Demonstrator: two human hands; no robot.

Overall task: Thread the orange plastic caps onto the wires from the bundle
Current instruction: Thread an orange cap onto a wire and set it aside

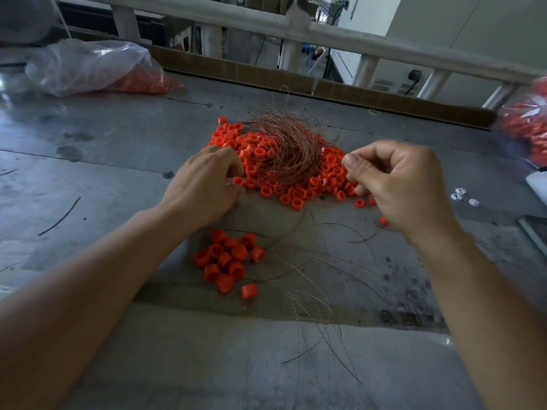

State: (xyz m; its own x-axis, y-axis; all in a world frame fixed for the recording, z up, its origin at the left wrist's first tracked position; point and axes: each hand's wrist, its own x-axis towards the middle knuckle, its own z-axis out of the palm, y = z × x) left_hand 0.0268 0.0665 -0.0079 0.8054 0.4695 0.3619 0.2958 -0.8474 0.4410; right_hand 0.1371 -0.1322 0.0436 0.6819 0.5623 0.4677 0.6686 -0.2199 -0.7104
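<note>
Bench [103, 179] = grey sheet metal, matt, scuffed & stained w/ dull blotches. Orange caps [328, 173] are smooth moulded plastic w/ a slight sheen, and the wire bundle [284, 152] is thin copper-coloured metal, glinting in places. Bag [88, 66] is clear crinkly plastic film, glossy; strip [236, 74] at the bench's far edge looks like matt brown cardboard, and the rail [236, 20] has dull, grubby whitish paint.

Dim flat daylight from rear; soft shadows; wide-angle edge bending; corners blurred.
</note>
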